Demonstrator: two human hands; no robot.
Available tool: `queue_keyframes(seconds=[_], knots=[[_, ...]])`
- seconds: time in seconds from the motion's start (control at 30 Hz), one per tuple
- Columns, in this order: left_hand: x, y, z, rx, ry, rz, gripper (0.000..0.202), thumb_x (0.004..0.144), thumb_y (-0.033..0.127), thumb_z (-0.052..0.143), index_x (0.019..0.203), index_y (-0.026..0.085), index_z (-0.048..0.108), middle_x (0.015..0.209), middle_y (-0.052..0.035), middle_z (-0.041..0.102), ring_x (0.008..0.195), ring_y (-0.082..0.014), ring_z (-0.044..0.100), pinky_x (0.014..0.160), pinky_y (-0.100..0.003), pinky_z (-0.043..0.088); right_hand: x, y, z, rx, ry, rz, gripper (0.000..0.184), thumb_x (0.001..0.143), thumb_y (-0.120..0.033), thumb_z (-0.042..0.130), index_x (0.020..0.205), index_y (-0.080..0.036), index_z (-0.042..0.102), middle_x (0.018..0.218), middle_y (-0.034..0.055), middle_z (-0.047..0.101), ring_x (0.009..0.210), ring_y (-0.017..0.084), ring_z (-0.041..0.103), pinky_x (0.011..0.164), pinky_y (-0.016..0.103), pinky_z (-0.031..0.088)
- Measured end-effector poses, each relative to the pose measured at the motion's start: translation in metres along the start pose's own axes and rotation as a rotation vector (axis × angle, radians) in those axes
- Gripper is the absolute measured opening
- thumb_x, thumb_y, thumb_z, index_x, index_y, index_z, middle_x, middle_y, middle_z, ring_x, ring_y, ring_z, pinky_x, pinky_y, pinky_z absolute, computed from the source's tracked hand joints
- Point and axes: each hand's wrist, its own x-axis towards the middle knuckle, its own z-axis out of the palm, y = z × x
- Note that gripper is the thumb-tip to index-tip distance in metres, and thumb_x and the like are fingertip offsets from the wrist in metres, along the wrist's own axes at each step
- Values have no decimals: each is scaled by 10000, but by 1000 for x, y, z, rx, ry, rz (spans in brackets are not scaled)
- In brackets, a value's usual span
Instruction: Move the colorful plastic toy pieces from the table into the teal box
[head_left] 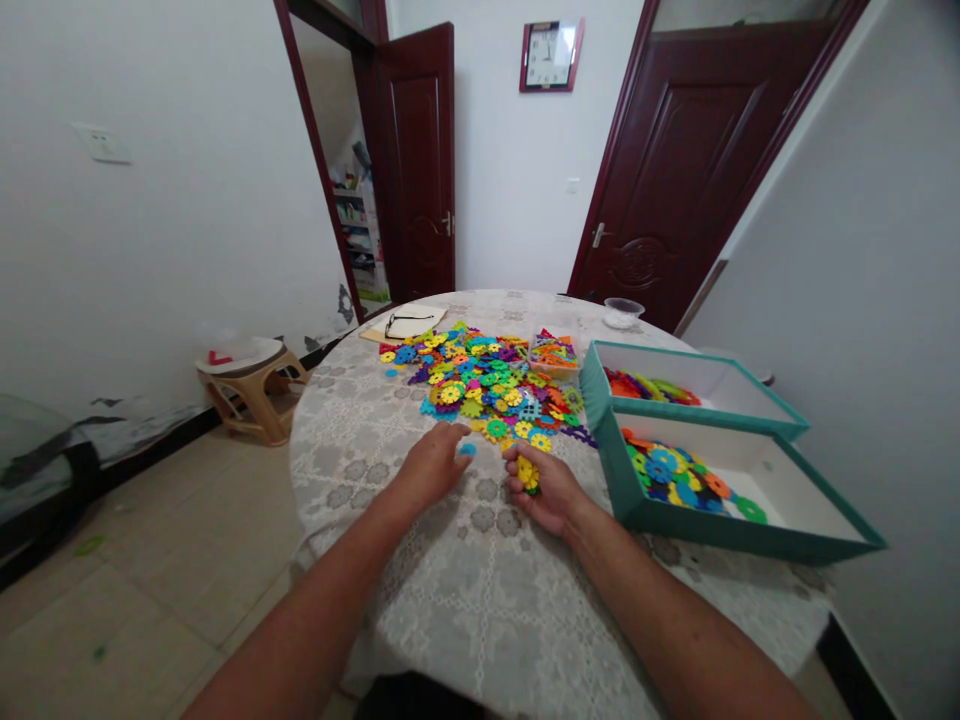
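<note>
My right hand (551, 490) is closed around a small bunch of yellow flower-shaped plastic pieces (528, 473), with a bit of green showing under them. To its left, my left hand (433, 462) hovers low over the cloth, fingers stretched forward and apart from the thumb, holding nothing that I can see. A blue disc piece (467, 450) lies by its fingertips. Just beyond both hands spreads a heap of colourful notched plastic pieces (480, 378), in flower, gear and other shapes.
On the right stand two teal boxes, the nearer box (750, 543) and the farther box (720, 362), both with pieces inside. A small clear tub (553, 368) of pieces adjoins the heap. Glasses (405, 319) and a clear bowl (623, 310) lie farther back on the round table (360, 520).
</note>
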Motion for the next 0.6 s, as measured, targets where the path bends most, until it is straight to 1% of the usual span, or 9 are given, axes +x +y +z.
queue_keyframes(seconds=[0.07, 0.13, 0.2, 0.3, 0.37, 0.43, 0.5, 0.6], knots=[[4, -8, 1, 99, -89, -43, 403, 869, 226, 663, 1271, 202, 646, 1224, -121, 676, 1148, -260, 651, 996, -368, 502, 0, 0, 0, -30, 15, -26, 253, 853, -390, 750, 931, -166, 663, 676, -41, 572, 484, 75, 498, 390, 174, 315], [8, -11, 5, 158, -130, -59, 368, 873, 257, 654, 1237, 205, 668, 1200, -122, 680, 1129, -268, 657, 951, -357, 501, 0, 0, 0, -44, 24, -33, 239, 873, -390, 733, 930, -170, 660, 668, -40, 568, 487, 78, 499, 399, 176, 331], [11, -11, 9, 186, -140, -60, 307, 873, 280, 639, 1169, 217, 690, 1158, -112, 687, 1080, -268, 663, 885, -342, 499, -2, -3, 0, -28, 21, -17, 239, 914, -404, 694, 933, -169, 658, 684, -20, 591, 518, 96, 544, 433, 186, 395], [15, -11, 13, 183, -140, -57, 231, 872, 289, 616, 1081, 223, 688, 1115, -95, 692, 1012, -253, 660, 813, -323, 483, -4, -8, 1, 37, -30, 39, 326, 984, -477, 590, 947, -160, 656, 775, 49, 663, 659, 157, 661, 537, 240, 520], [18, -11, 14, 168, -149, -65, 199, 856, 275, 617, 1039, 214, 665, 1085, -88, 692, 971, -242, 652, 787, -316, 470, -4, -10, 0, 57, -59, 63, 369, 1009, -501, 536, 955, -157, 659, 843, 85, 694, 731, 183, 691, 578, 268, 551], [20, -12, 13, 156, -159, -77, 179, 834, 250, 623, 1008, 210, 635, 1052, -78, 692, 937, -233, 643, 764, -310, 457, -4, -10, -1, 43, -56, 62, 351, 1009, -482, 540, 954, -158, 663, 857, 84, 697, 687, 166, 670, 549, 253, 526], [21, -11, 13, 133, -160, -72, 180, 818, 215, 619, 998, 217, 606, 1008, -58, 697, 900, -219, 638, 738, -299, 444, -3, -9, -2, 17, -40, 50, 316, 990, -458, 577, 949, -158, 670, 828, 59, 679, 598, 132, 609, 494, 228, 467], [18, -6, 13, 29, -139, -11, 185, 805, 159, 600, 972, 233, 577, 921, -15, 695, 841, -192, 626, 714, -285, 425, -2, -5, 0, -40, -7, 2, 295, 939, -454, 651, 935, -160, 680, 795, 24, 638, 536, 98, 531, 451, 212, 398]])
